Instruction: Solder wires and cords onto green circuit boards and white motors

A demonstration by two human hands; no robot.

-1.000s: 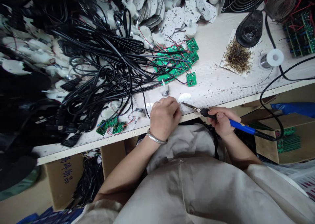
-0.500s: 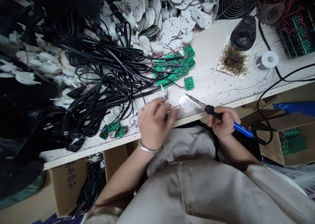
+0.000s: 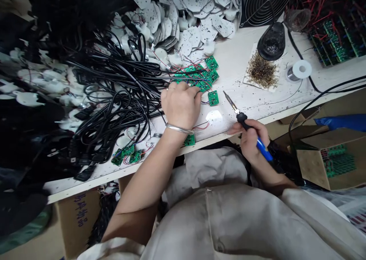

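Note:
My left hand point(image 3: 180, 103), a metal bangle on its wrist, reaches onto the heap of green circuit boards point(image 3: 200, 77) in the middle of the white bench point(image 3: 251, 100); its fingers curl down among the boards and black cables, and what they grip is hidden. My right hand point(image 3: 251, 140) is closed round the blue handle of a soldering iron point(image 3: 243, 119), whose tip points up and to the left above the bench, near a single green board point(image 3: 213, 98). A small round white part point(image 3: 214, 116) lies between my hands.
A big tangle of black power cords point(image 3: 114, 96) covers the left half. White plastic plates point(image 3: 183, 12) are piled at the back. A black fan point(image 3: 265, 0), iron stand point(image 3: 271, 42), solder spool point(image 3: 301, 69) and a debris-covered pad point(image 3: 261, 71) sit right. Cardboard boxes point(image 3: 328, 164) stand below.
My left hand has left the bench's front edge and moved up onto the green board heap. A board it worked on now lies by the edge. The iron has swung upright.

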